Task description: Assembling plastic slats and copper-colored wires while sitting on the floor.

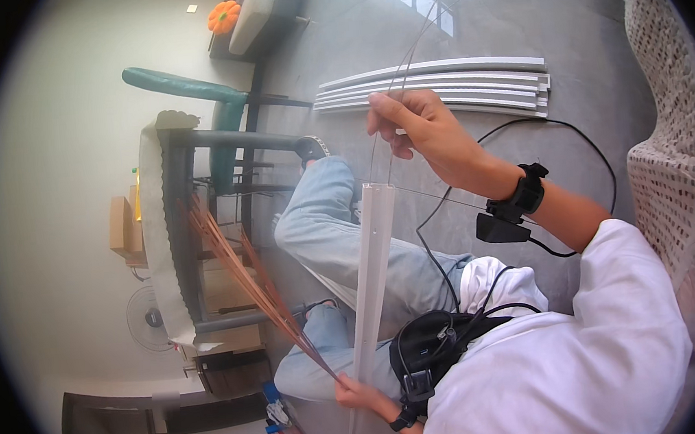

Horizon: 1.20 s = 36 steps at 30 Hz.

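Note:
My right hand [422, 125] is raised with its fingers pinched together on thin wire [411, 53]. The strands run up past the fingers and down to the upper end of a long white slotted strip [374, 264]. This strip lies slantwise across my jeans. My left hand [357, 392] is closed around the gathered end of a bundle of thin reddish-brown strands [246, 278], right at the lower part of the strip. Whether it also grips the strip I cannot tell. The brown bundle fans out toward a table edge.
Several white strips [435, 88] lie side by side on the grey floor. A black cable [594, 136] loops over it to a black waist pouch [431, 341]. At left stand a table with a pale cloth [157, 232] and a green chair [226, 120]; a crocheted cover [664, 192] hangs at right.

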{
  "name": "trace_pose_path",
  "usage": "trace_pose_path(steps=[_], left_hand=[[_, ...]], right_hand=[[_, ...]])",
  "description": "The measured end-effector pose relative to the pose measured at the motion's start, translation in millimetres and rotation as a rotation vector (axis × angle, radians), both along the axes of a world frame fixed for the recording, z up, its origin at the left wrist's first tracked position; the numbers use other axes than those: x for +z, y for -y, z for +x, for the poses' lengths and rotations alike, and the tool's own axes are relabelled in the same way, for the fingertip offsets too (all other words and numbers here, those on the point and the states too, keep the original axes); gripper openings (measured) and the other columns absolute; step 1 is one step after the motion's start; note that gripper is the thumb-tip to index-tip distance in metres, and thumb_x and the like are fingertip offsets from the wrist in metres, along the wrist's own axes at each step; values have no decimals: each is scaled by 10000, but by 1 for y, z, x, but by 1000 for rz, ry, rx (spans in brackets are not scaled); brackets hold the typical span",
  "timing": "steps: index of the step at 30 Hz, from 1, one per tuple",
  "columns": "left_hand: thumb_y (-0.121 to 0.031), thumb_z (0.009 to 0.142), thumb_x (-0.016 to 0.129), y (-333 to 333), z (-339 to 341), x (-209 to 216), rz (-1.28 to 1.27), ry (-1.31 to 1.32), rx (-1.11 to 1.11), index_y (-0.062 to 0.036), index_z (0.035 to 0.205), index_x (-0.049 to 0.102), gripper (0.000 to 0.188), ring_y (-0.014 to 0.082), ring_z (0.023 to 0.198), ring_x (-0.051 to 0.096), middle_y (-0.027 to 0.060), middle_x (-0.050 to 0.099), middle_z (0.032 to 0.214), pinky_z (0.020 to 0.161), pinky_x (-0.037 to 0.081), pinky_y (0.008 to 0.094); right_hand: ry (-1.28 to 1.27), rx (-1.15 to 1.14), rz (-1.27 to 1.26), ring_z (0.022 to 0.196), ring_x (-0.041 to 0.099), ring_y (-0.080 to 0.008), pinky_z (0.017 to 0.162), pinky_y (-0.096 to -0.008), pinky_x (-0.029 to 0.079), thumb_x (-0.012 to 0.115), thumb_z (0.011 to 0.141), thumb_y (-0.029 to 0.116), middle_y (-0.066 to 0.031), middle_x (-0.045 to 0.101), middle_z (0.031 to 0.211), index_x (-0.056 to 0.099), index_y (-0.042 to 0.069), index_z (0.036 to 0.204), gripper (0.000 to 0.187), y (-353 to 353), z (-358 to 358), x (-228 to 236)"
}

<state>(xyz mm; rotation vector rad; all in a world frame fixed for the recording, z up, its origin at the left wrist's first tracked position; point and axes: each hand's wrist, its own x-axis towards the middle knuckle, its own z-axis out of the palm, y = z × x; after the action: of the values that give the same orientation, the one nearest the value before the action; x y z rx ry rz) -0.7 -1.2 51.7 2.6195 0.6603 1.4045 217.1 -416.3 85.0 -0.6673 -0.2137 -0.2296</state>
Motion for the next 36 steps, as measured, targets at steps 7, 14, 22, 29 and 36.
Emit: trace_pose_path(steps=[7, 14, 22, 29, 36], left_hand=[[-263, 829, 560, 1, 18, -3, -27, -42, -76, 63, 655, 556, 369, 341, 463, 466, 210, 502, 526, 493, 322, 454], [-233, 793, 577, 26, 24, 32, -68, -179, -113, 14, 645, 557, 289, 406, 548, 504, 198, 510, 569, 517, 356, 434], [-276, 803, 570, 53, 56, 97, -116, -316, -96, -9, 633, 575, 317, 424, 611, 535, 214, 538, 603, 542, 364, 465], [-280, 805, 564, 58, 67, 155, -9, -361, -46, 22, 644, 582, 342, 391, 547, 496, 205, 482, 555, 539, 351, 439], [-261, 798, 586, 56, 71, 160, 30, -387, 43, 50, 655, 573, 343, 284, 493, 456, 180, 437, 518, 537, 348, 407]], right_hand=[[-98, -36, -96, 558, 399, -34, 495, -177, 316, 502, 965, 386, 39, 457, 639, 614, 52, 760, 407, -13, -17, -21], [11, -159, -191, 579, 359, -24, 493, -166, 282, 414, 1006, 334, 43, 426, 688, 597, 47, 947, 345, 6, -5, -24], [14, -228, -172, 602, 348, -52, 529, -175, 288, 436, 990, 277, 19, 429, 728, 484, 52, 876, 257, 55, 42, -19], [41, -361, -274, 786, 407, -80, 701, -187, 349, 435, 974, 171, -21, 482, 929, 458, 7, 1139, 234, 40, 37, -23], [316, 22, -84, 789, 455, -40, 651, -167, 384, 400, 1009, 158, -8, 535, 1169, 486, -1, 1294, 337, 5, 34, -40]])
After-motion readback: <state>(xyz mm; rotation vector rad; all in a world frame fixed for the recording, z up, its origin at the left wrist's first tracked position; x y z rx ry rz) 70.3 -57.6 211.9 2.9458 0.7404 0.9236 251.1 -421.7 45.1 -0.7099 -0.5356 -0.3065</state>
